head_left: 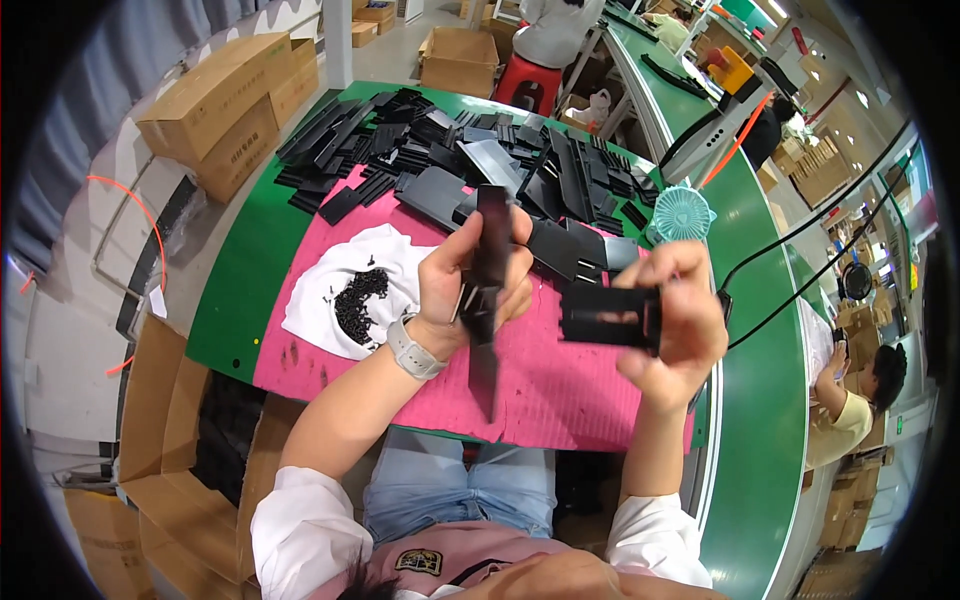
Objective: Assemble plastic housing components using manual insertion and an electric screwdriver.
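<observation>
My left hand (446, 285), with a pale watch strap at its wrist, is closed around a long black plastic piece (484, 375) held upright above the mat. To its right, my right hand (685, 325) grips a black ribbed plastic part (605, 315) between thumb and fingers; this hand is slightly blurred. The two parts are apart. Beside my left wrist lies a white cloth (310, 290) with a heap of tiny black pieces (357, 308), too small to name. Beyond my hands, many flat black plastic parts (430, 195) are piled.
A pink mat (570, 400) covers part of the green table (235, 310). A teal round fan-like object (683, 215) and black cables (790, 240) are at right. Cardboard boxes (215, 110) stand at left, with an open carton (160, 400) below. Co-workers (845, 425) sit farther off.
</observation>
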The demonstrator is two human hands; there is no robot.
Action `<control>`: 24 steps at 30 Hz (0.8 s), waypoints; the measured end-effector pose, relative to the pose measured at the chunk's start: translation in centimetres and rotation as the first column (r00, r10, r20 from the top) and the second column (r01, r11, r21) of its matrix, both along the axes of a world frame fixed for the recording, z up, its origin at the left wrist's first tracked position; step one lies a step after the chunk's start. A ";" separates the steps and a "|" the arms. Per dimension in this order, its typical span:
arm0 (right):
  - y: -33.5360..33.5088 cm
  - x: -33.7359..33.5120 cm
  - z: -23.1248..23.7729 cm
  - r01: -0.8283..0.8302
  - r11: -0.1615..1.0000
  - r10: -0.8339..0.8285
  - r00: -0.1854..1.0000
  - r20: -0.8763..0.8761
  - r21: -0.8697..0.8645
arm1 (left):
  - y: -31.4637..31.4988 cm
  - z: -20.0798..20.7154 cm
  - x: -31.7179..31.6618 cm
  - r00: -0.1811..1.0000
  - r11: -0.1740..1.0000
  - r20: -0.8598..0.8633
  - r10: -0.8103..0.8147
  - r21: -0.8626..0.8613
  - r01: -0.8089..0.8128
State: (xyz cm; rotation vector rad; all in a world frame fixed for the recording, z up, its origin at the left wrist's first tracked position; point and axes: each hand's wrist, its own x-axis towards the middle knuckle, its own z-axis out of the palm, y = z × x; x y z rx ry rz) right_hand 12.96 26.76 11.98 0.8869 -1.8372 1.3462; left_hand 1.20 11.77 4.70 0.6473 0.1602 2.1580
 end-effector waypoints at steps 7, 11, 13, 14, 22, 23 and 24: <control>-1.3 -0.6 -1.5 0.041 0.854 0.086 0.972 0.219 -0.518 | -1.2 -1.6 -4.6 0.994 0.986 0.046 0.103 0.131 -0.108; -0.4 -0.7 -3.0 0.154 0.792 0.151 0.888 0.434 -0.591 | -0.5 -0.6 -2.5 0.992 0.958 -0.096 0.077 0.282 -0.047; -0.4 -0.7 -3.2 0.184 0.802 0.118 0.883 0.454 -0.568 | -0.7 -0.4 -1.9 0.990 0.974 -0.093 0.109 0.209 -0.088; -0.9 -0.5 -3.2 0.234 0.815 0.047 0.886 0.461 -0.531 | -0.8 -0.3 -1.8 0.985 0.983 -0.099 0.141 0.133 -0.127; -1.5 0.1 -2.7 -0.043 0.793 0.344 0.854 0.389 -0.607 | -1.7 -0.5 -0.7 0.948 0.965 -0.197 0.249 0.129 -0.227; -1.6 0.3 -3.2 -0.047 0.807 0.321 0.871 0.371 -0.589 | -1.7 1.1 0.8 0.903 0.905 -0.129 0.409 -0.069 -0.420; -2.0 0.5 -3.3 -0.031 0.858 0.256 0.891 0.375 -0.513 | -1.5 1.0 0.9 0.908 0.909 -0.121 0.401 -0.070 -0.411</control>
